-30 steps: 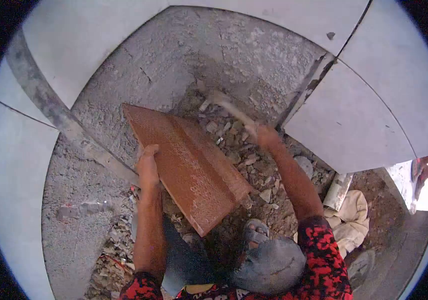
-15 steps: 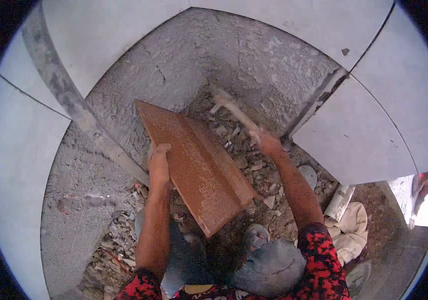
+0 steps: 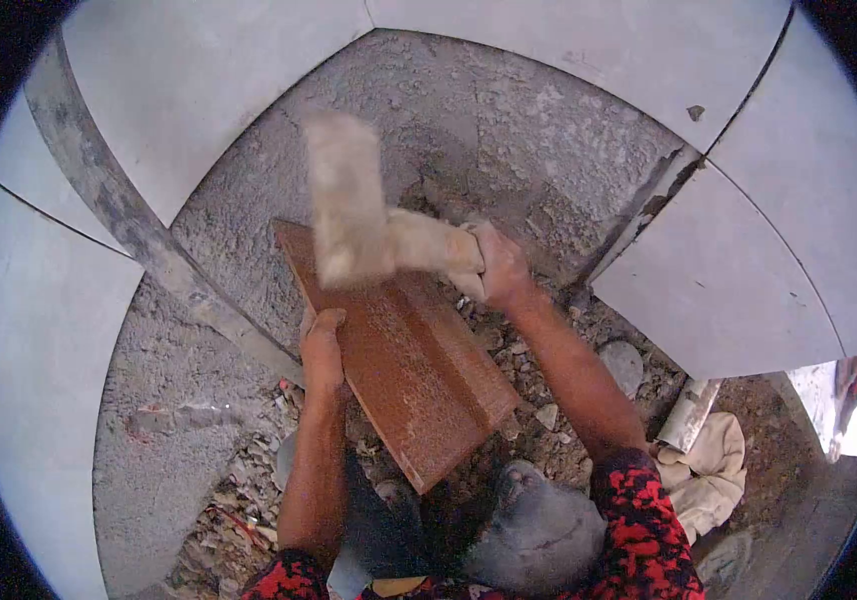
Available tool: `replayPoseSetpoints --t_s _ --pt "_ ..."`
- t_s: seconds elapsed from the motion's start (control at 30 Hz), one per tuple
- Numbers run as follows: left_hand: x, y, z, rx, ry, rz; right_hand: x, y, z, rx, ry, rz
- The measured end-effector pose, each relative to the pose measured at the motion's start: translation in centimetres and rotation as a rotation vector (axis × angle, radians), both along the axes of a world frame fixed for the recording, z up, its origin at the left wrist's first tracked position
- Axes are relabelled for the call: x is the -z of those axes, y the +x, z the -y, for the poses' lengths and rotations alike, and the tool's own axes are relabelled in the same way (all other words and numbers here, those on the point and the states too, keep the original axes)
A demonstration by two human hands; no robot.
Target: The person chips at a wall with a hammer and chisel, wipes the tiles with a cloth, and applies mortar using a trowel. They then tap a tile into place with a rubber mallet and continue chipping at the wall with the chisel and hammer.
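A reddish-brown slab (image 3: 419,380) with a stepped ridge along its length lies tilted in front of me. My left hand (image 3: 323,345) grips its left edge, thumb on the upper face. Wrapped round the handle of a pale, dusty hammer (image 3: 349,205) is my right hand (image 3: 497,262). The hammer is raised above the slab's upper end, its head slightly blurred, and it hides part of the slab. Whether it touches the slab cannot be told.
Rubble (image 3: 249,480) covers the ground around my legs. Rough grey walls (image 3: 549,130) meet beyond the slab, bordered by large pale panels (image 3: 709,270). At the right lie a metal tube (image 3: 689,415) and a cream cloth (image 3: 709,475). A long strip (image 3: 139,225) leans at the left.
My right hand has moved up and left, and the hammer has swung from beyond the slab to above its upper end. My left hand still holds the slab, which appears slightly lower in view.
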State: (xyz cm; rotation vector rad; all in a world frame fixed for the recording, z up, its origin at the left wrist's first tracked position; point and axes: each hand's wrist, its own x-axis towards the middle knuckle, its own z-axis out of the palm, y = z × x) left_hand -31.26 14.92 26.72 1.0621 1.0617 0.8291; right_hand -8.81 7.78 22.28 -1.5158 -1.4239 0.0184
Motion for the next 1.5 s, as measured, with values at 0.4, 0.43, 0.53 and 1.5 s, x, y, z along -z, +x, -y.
replayPoseSetpoints --t_s 0.4,0.43,0.53,1.5 --pt "0.5 -1.1 -0.4 0.025 0.099 -0.089 3.2 -0.8 -1.2 0.058 -0.371 -0.498" --pt "0.3 -0.9 -0.5 0.042 0.121 -0.100 1.4 -0.8 -1.0 0.058 -0.360 -0.487" --pt "2.1 -2.1 -1.6 0.091 0.144 -0.431 -3.4 -1.9 -0.2 0.105 -0.275 -0.221" --pt "3.2 1.3 -1.0 0.016 -0.332 0.346 -3.9 -1.4 2.2 0.468 -0.456 0.073"
